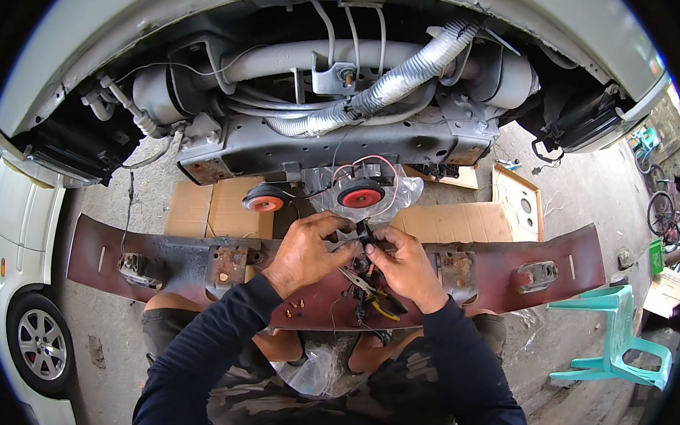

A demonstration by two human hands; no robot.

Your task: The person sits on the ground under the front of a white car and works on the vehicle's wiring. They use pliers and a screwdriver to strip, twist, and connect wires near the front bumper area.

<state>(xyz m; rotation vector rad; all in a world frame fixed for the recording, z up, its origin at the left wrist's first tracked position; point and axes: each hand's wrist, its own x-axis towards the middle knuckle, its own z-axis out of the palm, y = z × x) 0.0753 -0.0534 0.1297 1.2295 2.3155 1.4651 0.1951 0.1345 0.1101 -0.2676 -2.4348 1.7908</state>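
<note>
My left hand [306, 251] and my right hand [405, 265] meet above a long maroon bumper [303, 308]. Their fingertips pinch a small black piece [364, 233], possibly tape or wiring; its exact kind is unclear. Just below the fingers, pliers with yellow and black handles [385, 306] lie on the bumper, next to a tangle of dark wires [361, 293]. Several small brass-coloured fittings [295, 309] are scattered left of them. Beyond my hands sit a round red-faced horn [361, 197] with red and pink wires and a second, orange-faced horn [264, 200].
A vehicle's open front with a grey crossmember [321, 143] and ribbed silver hose [395, 79] hangs ahead. Cardboard [235, 202] and clear plastic [403, 191] lie beneath. A turquoise plastic chair [616, 338] lies tipped at right; a white car [20, 224] stands left.
</note>
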